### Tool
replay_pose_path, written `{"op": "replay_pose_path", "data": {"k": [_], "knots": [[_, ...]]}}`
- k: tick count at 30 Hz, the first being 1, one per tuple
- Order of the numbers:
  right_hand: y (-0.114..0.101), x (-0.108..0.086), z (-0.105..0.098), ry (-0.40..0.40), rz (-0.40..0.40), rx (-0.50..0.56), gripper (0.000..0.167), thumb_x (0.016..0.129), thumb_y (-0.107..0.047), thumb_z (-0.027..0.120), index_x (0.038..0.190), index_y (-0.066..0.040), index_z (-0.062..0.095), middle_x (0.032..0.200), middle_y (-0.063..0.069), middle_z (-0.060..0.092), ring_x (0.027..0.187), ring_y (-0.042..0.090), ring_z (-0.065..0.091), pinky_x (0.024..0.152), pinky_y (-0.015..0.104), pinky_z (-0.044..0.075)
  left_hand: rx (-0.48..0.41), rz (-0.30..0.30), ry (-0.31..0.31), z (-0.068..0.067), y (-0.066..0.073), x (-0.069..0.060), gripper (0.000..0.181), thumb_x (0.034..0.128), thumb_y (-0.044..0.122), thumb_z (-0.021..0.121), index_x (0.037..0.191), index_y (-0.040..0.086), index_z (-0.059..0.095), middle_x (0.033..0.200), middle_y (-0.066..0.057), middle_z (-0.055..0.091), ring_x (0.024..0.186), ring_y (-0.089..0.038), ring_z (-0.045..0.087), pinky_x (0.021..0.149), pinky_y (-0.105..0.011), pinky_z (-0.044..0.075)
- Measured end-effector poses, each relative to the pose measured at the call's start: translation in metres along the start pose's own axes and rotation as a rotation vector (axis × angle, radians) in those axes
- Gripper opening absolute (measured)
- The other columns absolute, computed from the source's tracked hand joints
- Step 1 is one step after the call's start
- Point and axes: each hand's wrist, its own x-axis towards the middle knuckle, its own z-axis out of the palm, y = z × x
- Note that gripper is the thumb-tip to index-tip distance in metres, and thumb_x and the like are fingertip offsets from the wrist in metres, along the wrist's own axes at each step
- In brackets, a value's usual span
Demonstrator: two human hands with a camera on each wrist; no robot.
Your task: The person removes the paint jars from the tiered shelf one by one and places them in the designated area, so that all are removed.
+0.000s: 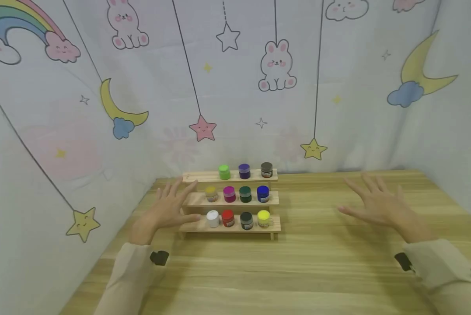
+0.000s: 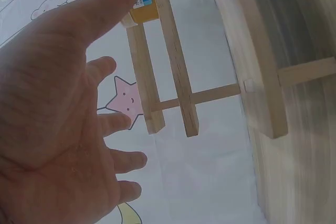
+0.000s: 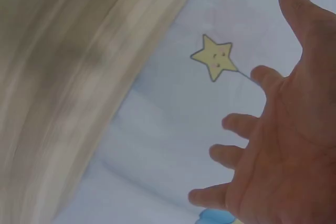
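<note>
My left hand [image 1: 166, 208] is spread near the left end of a three-step wooden rack [image 1: 196, 225], its fingers straight and holding nothing. Small paint jars stand on the steps: a white jar [image 1: 213, 218], a red jar [image 1: 228, 218], a black jar [image 1: 246, 220] and a yellow jar [image 1: 263, 218] in front. Behind them are an ochre jar [image 1: 211, 194], a magenta jar [image 1: 229, 194], a dark green jar [image 1: 245, 194] and a blue jar [image 1: 263, 194]. On top sit a light green jar [image 1: 224, 172], a purple jar [image 1: 244, 171] and a dark brown jar [image 1: 266, 169]. Well to the right, my right hand [image 1: 381, 208] is spread and holds nothing.
The rack stands on a wood-grain table [image 1: 298, 271], toward its back left. A white curtain [image 1: 243, 105] printed with rabbits, stars and moons hangs behind the table and along both sides. Each sleeve has a small black device [image 1: 159, 257] at the wrist.
</note>
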Motion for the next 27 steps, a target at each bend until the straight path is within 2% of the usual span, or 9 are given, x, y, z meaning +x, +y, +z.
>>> {"op": "replay_pose_path", "data": {"k": [6,9,13,16,21,27], "knots": [[-0.015,0.013,-0.006,0.061,-0.089,0.020,0.089,0.093,-0.068,0.052,0.155,-0.007,0.032,0.156,0.034,0.021,0.140,0.057,0.020,0.105,0.079,0.015,-0.001,-0.016,-0.011,-0.005,0.000,0.008,0.094,0.0871,0.056,0.070,0.159,0.016,0.024,0.160,-0.031,0.013,0.142,-0.061,0.013,0.105,-0.081,0.010],[-0.023,0.020,-0.009,0.082,-0.138,0.035,0.087,0.094,-0.066,0.053,0.155,-0.008,0.033,0.154,0.034,0.028,0.138,0.057,0.028,0.105,0.075,0.024,-0.018,-0.035,-0.030,-0.008,0.000,0.011,0.094,0.0873,0.056,0.070,0.159,0.015,0.025,0.160,-0.032,0.014,0.143,-0.059,0.015,0.106,-0.079,0.012],[-0.040,0.032,-0.013,0.071,-0.175,0.059,0.083,0.095,-0.064,0.054,0.156,-0.011,0.034,0.154,0.031,0.032,0.136,0.055,0.034,0.103,0.073,0.031,-0.057,-0.061,-0.072,-0.011,-0.001,0.013,0.095,0.0881,0.057,0.069,0.159,0.013,0.024,0.160,-0.033,0.009,0.144,-0.057,0.012,0.110,-0.075,0.011],[-0.053,0.042,-0.016,0.048,-0.187,0.083,0.080,0.096,-0.061,0.054,0.156,-0.013,0.034,0.156,0.029,0.030,0.136,0.055,0.035,0.104,0.071,0.032,-0.072,-0.060,-0.090,-0.012,-0.003,0.014,0.095,0.0888,0.057,0.067,0.160,0.012,0.023,0.161,-0.033,0.005,0.145,-0.056,0.010,0.111,-0.073,0.010],[-0.064,0.054,-0.019,0.059,-0.241,0.115,0.075,0.098,-0.055,0.056,0.156,-0.011,0.035,0.156,0.027,0.032,0.137,0.052,0.036,0.106,0.069,0.032,-0.082,-0.054,-0.093,-0.013,-0.005,0.018,0.094,0.0899,0.057,0.066,0.161,0.014,0.021,0.162,-0.032,0.002,0.142,-0.059,0.015,0.112,-0.072,0.014],[-0.076,0.061,-0.013,0.041,-0.287,0.215,0.073,0.099,-0.054,0.055,0.152,-0.007,0.040,0.153,0.024,0.040,0.139,0.048,0.035,0.108,0.067,0.031,-0.109,-0.080,-0.128,-0.006,-0.008,0.018,0.094,0.0899,0.058,0.065,0.161,0.019,0.019,0.163,-0.029,0.001,0.141,-0.059,0.021,0.106,-0.073,0.027]]}}
